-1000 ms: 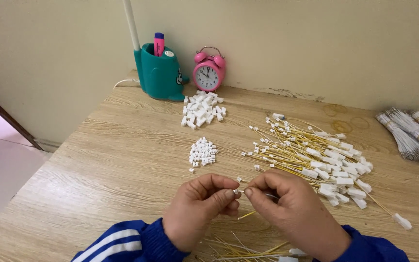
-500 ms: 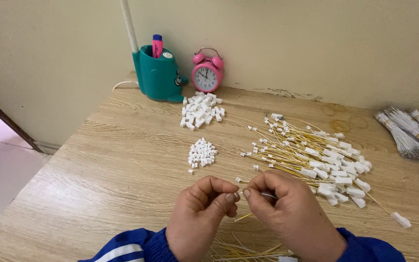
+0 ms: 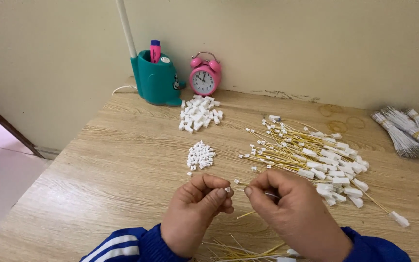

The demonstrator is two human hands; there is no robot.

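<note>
1. The bench (image 3: pixel 122 160) is a pale wood-grain top pushed against a plain cream wall (image 3: pixel 292 43); at the left edge the floor (image 3: pixel 1 179) drops away, pinkish and bare.
2. A spread of thin yellow wires (image 3: pixel 311 155) with small white ends lies right of centre, fanned loosely, probably so that single ones can be drawn out with the right hand.
3. A teal holder (image 3: pixel 157 80) with a pink marker in it and a pink alarm clock (image 3: pixel 205 75) stand at the back against the wall, out of the way of the work.
4. Silvery wire bundles (image 3: pixel 406 131) lie at the far right edge, and a few rubber bands (image 3: pixel 338 119) near them.
5. Two heaps of white plastic pieces sit apart: a larger heap (image 3: pixel 199 112) near the holder and a smaller heap (image 3: pixel 201 156) close to the hands, seemingly sorted by size.
6. The left hand (image 3: pixel 195 211) has its fingers pressed together, pinching a tiny white connector (image 3: pixel 227 189) at the fingertips, held just above the bench in front of the body.
7. The right hand (image 3: pixel 292 213) pinches a fine wire (image 3: pixel 241 188) whose tip is just beside the connector; whether they touch I cannot tell.
</note>
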